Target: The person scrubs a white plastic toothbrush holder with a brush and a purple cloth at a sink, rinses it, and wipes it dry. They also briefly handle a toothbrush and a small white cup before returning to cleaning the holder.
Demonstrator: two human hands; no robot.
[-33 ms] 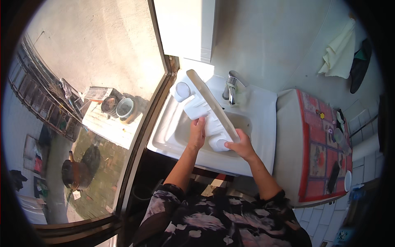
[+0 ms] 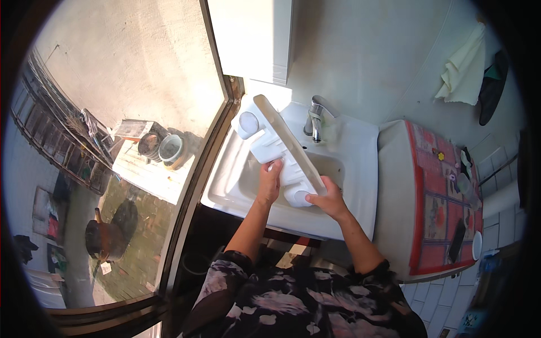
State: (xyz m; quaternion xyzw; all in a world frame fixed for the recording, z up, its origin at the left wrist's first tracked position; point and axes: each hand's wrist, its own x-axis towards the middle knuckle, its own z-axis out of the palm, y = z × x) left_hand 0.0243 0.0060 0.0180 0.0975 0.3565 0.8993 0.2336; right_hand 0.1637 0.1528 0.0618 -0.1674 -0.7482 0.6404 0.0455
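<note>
Over the white washbasin (image 2: 360, 186) I hold a long white plastic holder (image 2: 293, 149), tilted, with its flat beige-edged side toward the tap. It looks like a bathroom toothbrush holder: a round white cup (image 2: 248, 124) sits at its far end, another (image 2: 296, 196) at its near end, and a boxy part with slots lies between. My left hand (image 2: 269, 180) is closed on the lower edge of the boxy part. With thumb and fingers, my right hand (image 2: 329, 200) grips the near end beside the near cup. Some of the fingers are hidden behind the holder.
A chrome tap (image 2: 315, 118) rises at the basin's back. To the right stands a cabinet or appliance (image 2: 391, 197) under a red patterned cloth (image 2: 434, 217). A window frame (image 2: 191, 214) borders the basin on the left. A pale cloth (image 2: 465, 67) hangs on the wall.
</note>
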